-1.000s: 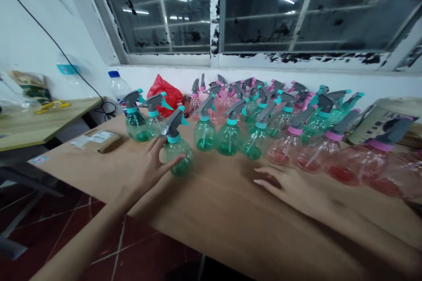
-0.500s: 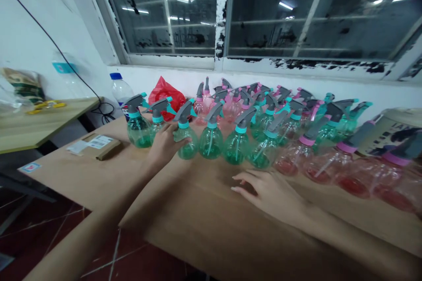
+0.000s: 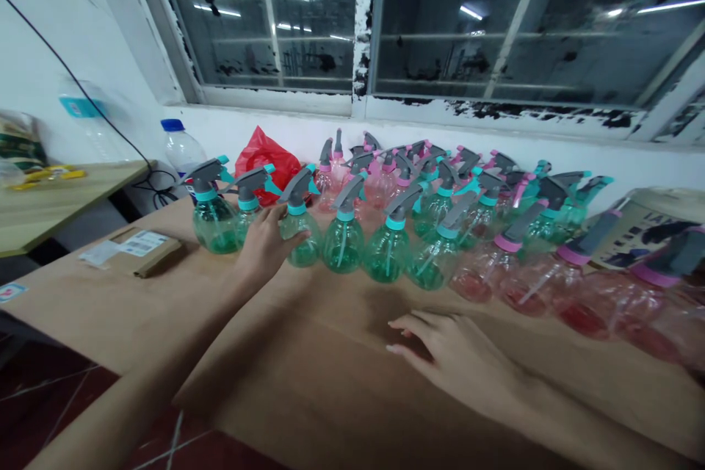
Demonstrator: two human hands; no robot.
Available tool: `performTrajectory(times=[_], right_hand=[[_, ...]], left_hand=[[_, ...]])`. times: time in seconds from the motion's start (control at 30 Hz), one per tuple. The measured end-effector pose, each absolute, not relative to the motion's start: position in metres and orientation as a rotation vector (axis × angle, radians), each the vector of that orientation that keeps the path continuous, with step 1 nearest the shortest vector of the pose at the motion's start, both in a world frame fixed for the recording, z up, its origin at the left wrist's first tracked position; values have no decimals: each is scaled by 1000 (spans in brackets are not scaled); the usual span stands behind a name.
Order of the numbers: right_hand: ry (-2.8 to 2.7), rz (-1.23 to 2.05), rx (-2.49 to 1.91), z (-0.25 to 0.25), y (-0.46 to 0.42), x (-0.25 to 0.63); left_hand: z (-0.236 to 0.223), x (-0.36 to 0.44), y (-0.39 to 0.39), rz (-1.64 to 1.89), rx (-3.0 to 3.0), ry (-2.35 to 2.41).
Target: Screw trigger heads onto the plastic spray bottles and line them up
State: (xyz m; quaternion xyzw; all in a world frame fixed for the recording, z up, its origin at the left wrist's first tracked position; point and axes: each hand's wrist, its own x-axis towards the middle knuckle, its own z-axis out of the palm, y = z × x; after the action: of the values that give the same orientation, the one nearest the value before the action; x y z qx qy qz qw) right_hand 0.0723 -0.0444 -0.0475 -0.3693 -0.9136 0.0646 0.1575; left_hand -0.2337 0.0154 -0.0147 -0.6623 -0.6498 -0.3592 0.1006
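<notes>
My left hand (image 3: 268, 244) is around the left side of a green spray bottle (image 3: 306, 250), its thumb on the front of the round body. The bottle stands upright, with a grey trigger head and turquoise collar. Directly left of that hand stand two more green spray bottles, the outermost one (image 3: 214, 226) in plain view. To the right, another green spray bottle (image 3: 341, 246) continues the front row. My right hand (image 3: 452, 349) hovers low over the brown tabletop (image 3: 308, 374), fingers curved and apart, holding nothing. Just beyond it is a green spray bottle (image 3: 430, 264).
Pink spray bottles (image 3: 584, 308) extend the row rightward, with several more bottles behind. A red plastic bag (image 3: 265, 158) and a blue-capped bottle (image 3: 181, 147) stand by the wall. A flat cardboard package (image 3: 148, 255) lies at left. A printed container (image 3: 639, 228) is far right.
The view has shifted slightly, moving the scene left. My left hand stays at the same green spray bottle. My right hand sits slightly farther from the bottle row, still open.
</notes>
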Motion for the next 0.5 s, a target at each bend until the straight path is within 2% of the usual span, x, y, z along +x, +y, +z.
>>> performTrajectory(times=[0.27, 0.5], right_hand=[[-2615, 184, -1110, -47, -50, 92], [-2557, 159, -1120, -50, -47, 103]], left_hand=[[-25, -217, -26, -976, -1727, -1831], [-19, -178, -15, -1156, -2123, -1846]])
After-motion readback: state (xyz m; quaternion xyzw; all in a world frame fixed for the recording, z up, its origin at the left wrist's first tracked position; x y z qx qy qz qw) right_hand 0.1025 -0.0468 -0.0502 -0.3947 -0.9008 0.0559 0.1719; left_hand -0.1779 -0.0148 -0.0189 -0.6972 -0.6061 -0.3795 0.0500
